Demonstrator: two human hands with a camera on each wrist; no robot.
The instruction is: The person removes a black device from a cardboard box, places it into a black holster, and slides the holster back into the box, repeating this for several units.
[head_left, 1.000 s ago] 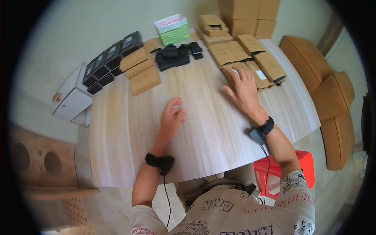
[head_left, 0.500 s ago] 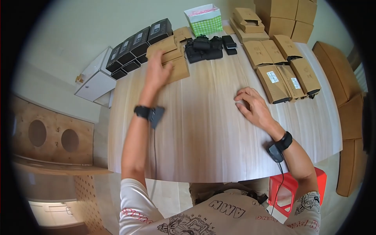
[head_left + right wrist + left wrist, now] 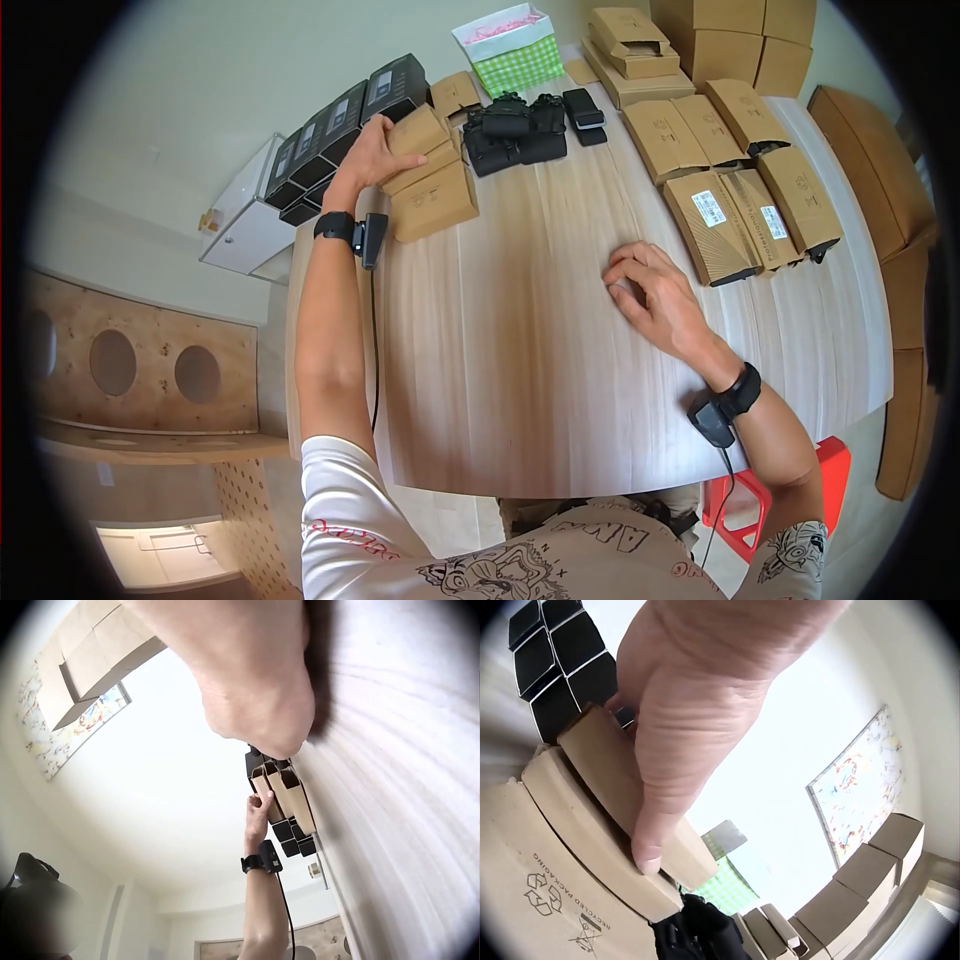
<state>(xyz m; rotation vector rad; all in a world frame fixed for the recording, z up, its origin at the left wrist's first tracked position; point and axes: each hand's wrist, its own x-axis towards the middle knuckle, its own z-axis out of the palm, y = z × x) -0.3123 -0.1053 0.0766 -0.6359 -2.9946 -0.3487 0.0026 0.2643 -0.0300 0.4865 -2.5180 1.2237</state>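
Note:
My left hand point(image 3: 368, 160) is at the back left of the table, around a flat brown cardboard box point(image 3: 420, 130). In the left wrist view the thumb point(image 3: 651, 851) lies along one side of this box and the fingers go behind it, mostly hidden. Two more brown boxes point(image 3: 436, 203) lean in front of it in a row. Stacked black boxes point(image 3: 345, 110) stand just behind the hand. My right hand point(image 3: 660, 305) rests on the table at the right with loosely curled fingers, holding nothing.
Black cameras point(image 3: 515, 130) stand at the back middle, in front of a green-checked bag point(image 3: 515, 60). Several brown cardboard boxes point(image 3: 665, 140) lie in rows at the right, some with white labels. Large cartons point(image 3: 720, 60) stack up behind them. A red stool point(image 3: 830, 480) is below the front edge.
My left hand has gone from the table's middle to the left boxes and now grips the rear one. The right hand has come away from the labelled boxes and settled on the table.

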